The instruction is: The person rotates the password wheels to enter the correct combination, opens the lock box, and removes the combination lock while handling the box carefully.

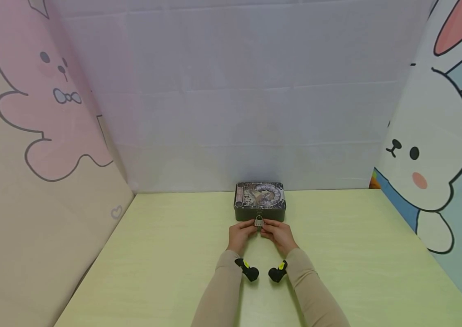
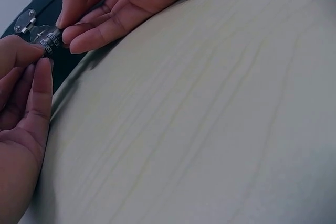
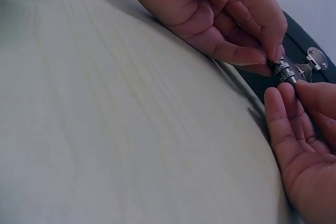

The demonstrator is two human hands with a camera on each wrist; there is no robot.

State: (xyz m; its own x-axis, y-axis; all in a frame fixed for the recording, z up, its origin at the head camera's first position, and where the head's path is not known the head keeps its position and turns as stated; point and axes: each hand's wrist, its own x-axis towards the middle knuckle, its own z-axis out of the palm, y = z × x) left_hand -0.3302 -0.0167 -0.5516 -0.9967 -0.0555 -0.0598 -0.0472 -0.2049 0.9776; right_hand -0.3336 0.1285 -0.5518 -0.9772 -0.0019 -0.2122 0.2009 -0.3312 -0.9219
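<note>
Near the far edge of the table [image 1: 165, 254], 1 dark box [image 1: 249, 215] bears 1 combination padlock [image 1: 259, 222] at its 1 front clasp [image 3: 316, 57], the padlock sitting between the fingertips [image 3: 275, 100] of the left hand [image 1: 240, 236] and right hand [image 1: 280, 235], the 2 pinching its opposite sides.

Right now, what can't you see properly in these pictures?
Numbers on the padlock: too small in the head view, blurred in both wrist views.
Inside the box: hidden by its closed lid in the head view.
Part of the left hand: cut off by the left wrist view's left edge.
</note>
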